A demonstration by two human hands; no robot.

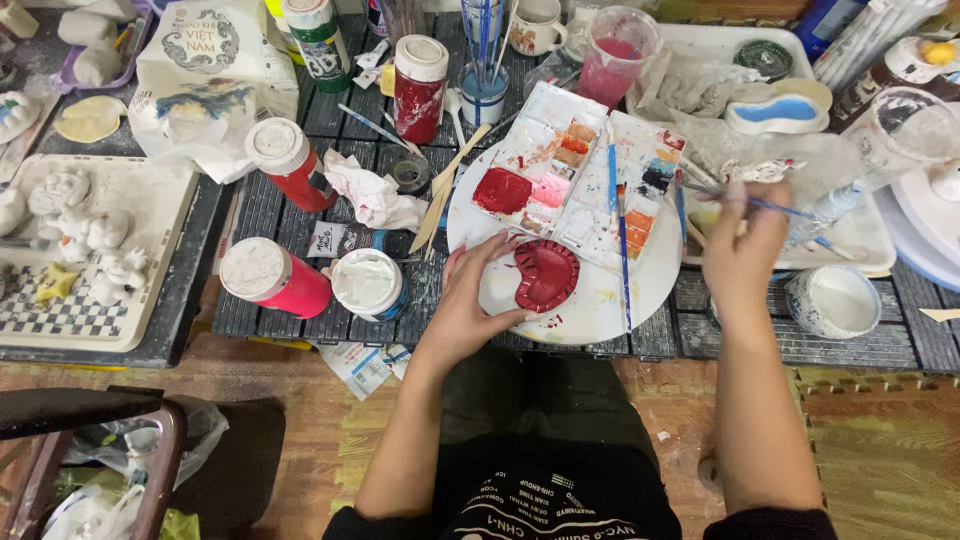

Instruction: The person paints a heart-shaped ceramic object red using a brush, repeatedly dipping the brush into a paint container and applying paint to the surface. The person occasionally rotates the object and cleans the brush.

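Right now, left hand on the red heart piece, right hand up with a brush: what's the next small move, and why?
Probably bring the brush down to the palette. The right hand holds it raised off to the right, away from the red heart piece, while the left hand steadies that piece on the white round plate. The heart looks fully red, so reloading or changing colour seems likelier.

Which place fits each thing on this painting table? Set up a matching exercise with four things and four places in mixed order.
Things:
1. left hand
2. right hand
3. paint palette
4. white figurines

Places:
A. on a tray at the far left
B. on the round white plate, behind the red piece
C. holding a blue-handled brush
D. touching the red heart-shaped piece

Pairs: 1-D, 2-C, 3-B, 4-A
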